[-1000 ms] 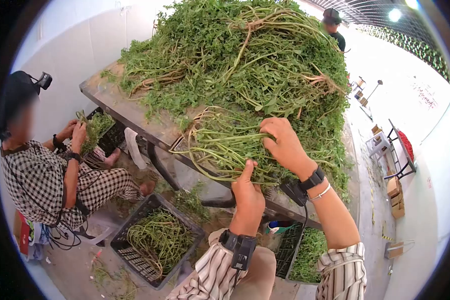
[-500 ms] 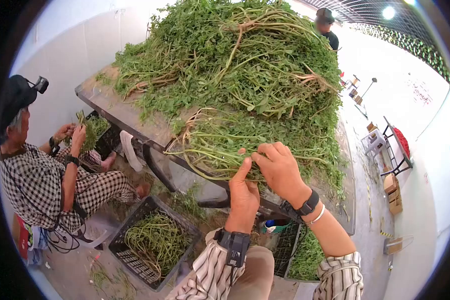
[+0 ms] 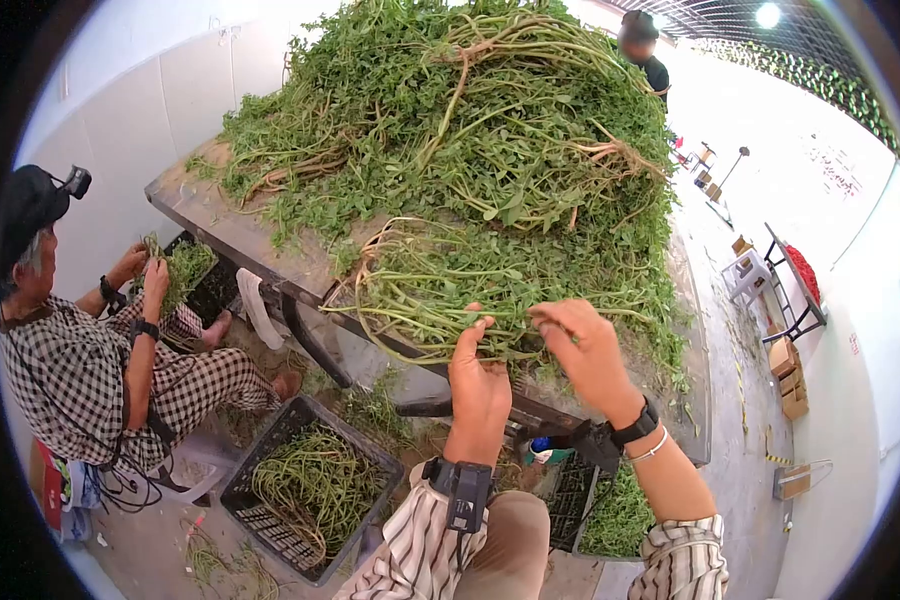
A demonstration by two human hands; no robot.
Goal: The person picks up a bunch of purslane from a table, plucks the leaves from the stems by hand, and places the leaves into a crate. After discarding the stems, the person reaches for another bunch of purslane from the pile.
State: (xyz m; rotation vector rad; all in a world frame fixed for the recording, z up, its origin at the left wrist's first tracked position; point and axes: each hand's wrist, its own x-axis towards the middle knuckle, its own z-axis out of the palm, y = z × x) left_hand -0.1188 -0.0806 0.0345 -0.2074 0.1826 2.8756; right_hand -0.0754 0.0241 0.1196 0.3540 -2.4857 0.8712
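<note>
At the table's near edge, my left hand (image 3: 478, 385) is closed around a loose bunch of long green stems (image 3: 420, 305), thumb on top. The bunch fans out leftward, with pale, brownish ends. Just right of it, my right hand (image 3: 588, 355) is held over the greens with thumb and fingers bent together; whatever is between the fingertips is too small to make out. A tall heap of leafy green plants (image 3: 420, 130) covers most of the table behind both hands.
A black crate (image 3: 370, 480) of stems stands on the floor at left; another crate (image 3: 568, 500), holding leafy greens (image 3: 615, 515), is below my right arm. A seated person (image 3: 90, 370) handles greens at left. Another person (image 3: 642, 50) is behind the heap. The table's edge (image 3: 240, 245) runs in front.
My right hand has moved right, away from the left thumb, and the hands are now apart. My left hand keeps its hold on the stems, with a slight shift left.
</note>
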